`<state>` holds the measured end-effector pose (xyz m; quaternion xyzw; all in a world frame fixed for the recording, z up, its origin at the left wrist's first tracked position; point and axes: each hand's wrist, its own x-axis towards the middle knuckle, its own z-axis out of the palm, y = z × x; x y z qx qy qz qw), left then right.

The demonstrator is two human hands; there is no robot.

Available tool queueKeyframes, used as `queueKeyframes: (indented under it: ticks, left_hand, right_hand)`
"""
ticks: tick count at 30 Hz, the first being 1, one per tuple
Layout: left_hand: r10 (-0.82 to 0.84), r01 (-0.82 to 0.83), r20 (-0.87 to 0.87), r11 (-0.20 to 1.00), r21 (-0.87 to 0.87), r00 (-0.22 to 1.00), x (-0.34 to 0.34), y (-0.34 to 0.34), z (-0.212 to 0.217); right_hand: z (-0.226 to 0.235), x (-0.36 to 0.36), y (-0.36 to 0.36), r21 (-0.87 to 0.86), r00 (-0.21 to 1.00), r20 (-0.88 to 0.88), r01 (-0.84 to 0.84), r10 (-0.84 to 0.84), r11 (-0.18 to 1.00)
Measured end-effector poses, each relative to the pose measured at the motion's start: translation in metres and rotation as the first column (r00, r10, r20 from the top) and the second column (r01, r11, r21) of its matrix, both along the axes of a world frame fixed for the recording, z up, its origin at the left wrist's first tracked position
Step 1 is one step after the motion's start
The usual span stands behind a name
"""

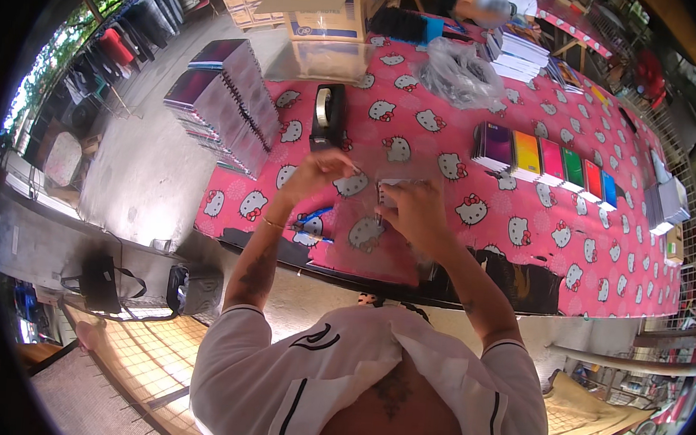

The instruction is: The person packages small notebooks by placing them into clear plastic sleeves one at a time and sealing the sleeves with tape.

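Note:
Just in front of a black tape dispenser [330, 113], my left hand [319, 173] has its fingertips pinched together; a small pale bit shows at their tips, too small to name. My right hand [417, 210] is closed, its fingers bent over a small thing with a pale top and a dark edge, mostly covered by the hand. Below and between the hands lies a sheet of clear plastic [366, 246], glossy over the pink cloth. Blue-handled scissors [313, 225] rest beside my left wrist.
Spiral notebooks [231, 107] stand in a tall stack at the left. Several small coloured notebooks [525, 155] lie in a row at the right. Farther back are a crumpled plastic bag [460, 73], white booklets [517, 54], an open cardboard box [328, 21] and another person [500, 3].

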<state>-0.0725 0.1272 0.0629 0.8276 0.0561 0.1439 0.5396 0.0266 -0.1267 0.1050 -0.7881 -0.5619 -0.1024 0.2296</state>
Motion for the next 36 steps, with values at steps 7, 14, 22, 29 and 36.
queueKeyframes:
  ticks: [7, 14, 22, 29, 36]
  left_hand:
    - [-0.265, 0.248, 0.074, 0.951, 0.186, 0.961, 0.021, -0.036, 0.024]
    - [-0.282, 0.192, 0.146, 0.875, 0.444, 0.948, 0.037, -0.047, 0.028]
    - [-0.059, 0.002, 0.111, 0.891, 0.454, 0.992, 0.068, -0.086, -0.003]
    - [-0.142, 0.063, -0.16, 0.904, -0.422, 0.977, 0.062, -0.05, -0.05]
    - [-0.146, 0.091, 0.084, 0.88, 0.465, 0.986, 0.02, -0.086, 0.01]
  right_hand:
    - [0.013, 0.0, -0.002, 0.041, 1.0, -0.006, 0.012, -0.012, 0.999]
    - [-0.049, 0.056, -0.058, 0.187, 0.836, -0.536, -0.02, 0.119, 0.982]
    - [-0.084, 0.054, -0.045, 0.136, 0.926, -0.269, -0.235, 0.264, 0.962]
    - [-0.075, 0.074, -0.001, 0.322, 0.347, -0.901, 0.136, 0.26, 0.937]
    - [-0.048, 0.072, -0.028, 0.257, 0.886, -0.339, -0.236, 0.316, 0.937]
